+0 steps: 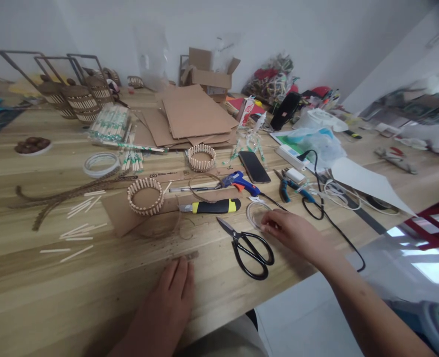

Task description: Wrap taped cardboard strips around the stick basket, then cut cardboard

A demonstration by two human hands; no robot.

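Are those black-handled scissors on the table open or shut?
Shut: the scissors' blades lie together, narrowing to one tip.

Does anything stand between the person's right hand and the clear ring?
Nothing visible does: the right hand is at the right side of the clear ring, though whether it grips is unclear. The black-handled scissors lie nearer the person, not between them.

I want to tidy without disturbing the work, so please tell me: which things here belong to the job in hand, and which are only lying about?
Probably part of the job:
- clear ring at the right hand
- scissors
- utility knife
- blue glue gun
- two stick rings
- loose sticks

Probably just lying about:
- phone
- white charger
- open cardboard box
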